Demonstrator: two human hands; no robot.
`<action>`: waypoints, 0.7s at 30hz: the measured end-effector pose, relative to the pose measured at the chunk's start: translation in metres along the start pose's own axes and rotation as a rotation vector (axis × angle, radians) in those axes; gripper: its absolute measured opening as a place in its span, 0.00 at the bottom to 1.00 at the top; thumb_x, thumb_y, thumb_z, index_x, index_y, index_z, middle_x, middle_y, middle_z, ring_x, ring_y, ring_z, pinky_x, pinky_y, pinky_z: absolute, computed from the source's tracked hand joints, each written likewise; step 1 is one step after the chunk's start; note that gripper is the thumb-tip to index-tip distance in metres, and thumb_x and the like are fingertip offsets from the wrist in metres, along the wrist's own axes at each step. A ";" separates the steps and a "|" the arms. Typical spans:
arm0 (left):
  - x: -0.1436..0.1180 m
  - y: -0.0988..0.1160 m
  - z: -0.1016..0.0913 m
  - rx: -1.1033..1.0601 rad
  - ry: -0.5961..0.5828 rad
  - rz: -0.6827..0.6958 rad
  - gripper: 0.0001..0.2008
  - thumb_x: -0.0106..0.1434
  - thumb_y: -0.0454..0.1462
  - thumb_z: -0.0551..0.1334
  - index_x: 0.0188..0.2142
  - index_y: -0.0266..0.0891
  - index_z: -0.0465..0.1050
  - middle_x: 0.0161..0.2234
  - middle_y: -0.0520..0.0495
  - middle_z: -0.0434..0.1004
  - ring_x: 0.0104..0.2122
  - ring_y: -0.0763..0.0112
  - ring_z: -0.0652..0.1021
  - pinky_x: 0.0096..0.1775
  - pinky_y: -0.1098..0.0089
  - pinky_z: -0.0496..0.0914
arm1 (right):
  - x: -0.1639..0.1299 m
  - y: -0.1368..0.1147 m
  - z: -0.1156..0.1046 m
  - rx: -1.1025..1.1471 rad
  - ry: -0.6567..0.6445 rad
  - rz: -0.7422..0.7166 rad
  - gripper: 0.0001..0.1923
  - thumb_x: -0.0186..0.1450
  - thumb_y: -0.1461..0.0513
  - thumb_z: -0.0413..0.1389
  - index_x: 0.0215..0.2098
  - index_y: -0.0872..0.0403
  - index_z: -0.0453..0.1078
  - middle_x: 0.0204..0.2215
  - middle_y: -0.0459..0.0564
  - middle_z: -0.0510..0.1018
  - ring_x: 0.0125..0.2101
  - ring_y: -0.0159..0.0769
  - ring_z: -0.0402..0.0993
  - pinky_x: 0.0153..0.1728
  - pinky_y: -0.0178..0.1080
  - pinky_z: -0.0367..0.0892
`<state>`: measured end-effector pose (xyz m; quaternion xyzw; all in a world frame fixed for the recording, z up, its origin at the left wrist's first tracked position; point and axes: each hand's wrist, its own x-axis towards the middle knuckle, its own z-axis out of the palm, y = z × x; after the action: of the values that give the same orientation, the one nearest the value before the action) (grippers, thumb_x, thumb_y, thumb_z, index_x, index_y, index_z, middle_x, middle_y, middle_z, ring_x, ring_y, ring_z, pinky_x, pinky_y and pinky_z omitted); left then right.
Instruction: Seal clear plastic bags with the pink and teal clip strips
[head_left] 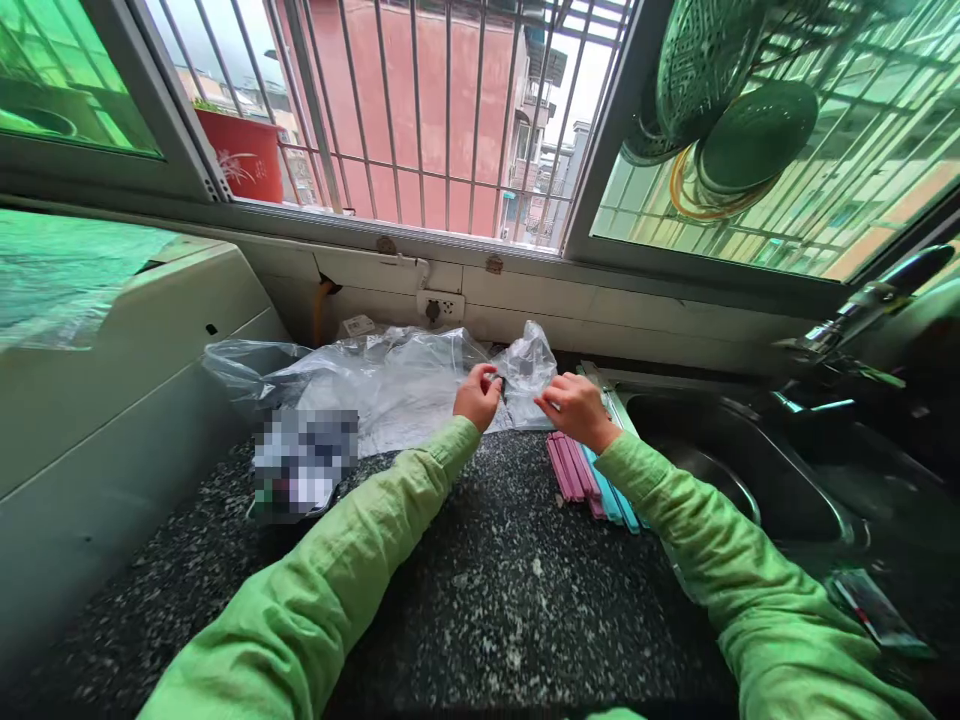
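Note:
My left hand (478,398) is closed in a pinch above the counter, with a small dark object (502,384) at its fingertips, too small to name. To its right, my right hand (576,408) has its thumb and fingers pressed together; whatever they may hold is too small to make out. Behind and between the hands lies a crumpled clear plastic bag (525,365). More clear plastic sheeting (405,370) spreads to the left. Below my right hand are flat pink strips (574,468) beside turquoise strips (615,500), partly covered by my wrist and sleeve.
A blurred-out packet (304,465) lies on the speckled dark counter (480,590). On the right is a metal sink (697,455) with a faucet (847,310). A white appliance (142,370) borders the left. A wall socket (441,308) sits under the barred window.

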<state>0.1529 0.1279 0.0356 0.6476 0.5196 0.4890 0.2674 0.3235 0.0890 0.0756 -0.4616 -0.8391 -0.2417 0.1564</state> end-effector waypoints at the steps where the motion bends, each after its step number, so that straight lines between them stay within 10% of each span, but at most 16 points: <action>1: -0.002 0.002 -0.005 -0.004 0.004 0.042 0.16 0.55 0.37 0.53 0.43 0.35 0.65 0.19 0.55 0.62 0.20 0.78 0.65 0.27 0.77 0.64 | -0.006 -0.008 -0.004 -0.015 0.013 -0.046 0.17 0.61 0.57 0.47 0.20 0.56 0.68 0.22 0.50 0.70 0.27 0.31 0.60 0.29 0.36 0.48; 12: -0.051 0.025 -0.064 0.714 -0.455 0.640 0.15 0.60 0.36 0.48 0.44 0.43 0.68 0.29 0.49 0.69 0.24 0.76 0.67 0.27 0.74 0.61 | -0.052 -0.078 -0.031 -0.082 0.018 -0.304 0.12 0.61 0.65 0.46 0.21 0.55 0.66 0.22 0.49 0.69 0.27 0.32 0.60 0.28 0.38 0.48; 21: -0.122 -0.013 -0.117 0.737 -0.238 0.901 0.13 0.60 0.35 0.47 0.30 0.39 0.70 0.19 0.51 0.64 0.19 0.78 0.65 0.21 0.76 0.57 | -0.080 -0.122 -0.040 0.080 -0.032 -0.302 0.13 0.61 0.61 0.47 0.20 0.56 0.63 0.21 0.49 0.67 0.26 0.32 0.58 0.27 0.37 0.46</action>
<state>0.0430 -0.0004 0.0255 0.9049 0.2954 0.2658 -0.1526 0.2631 -0.0448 0.0378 -0.3276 -0.9102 -0.2214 0.1232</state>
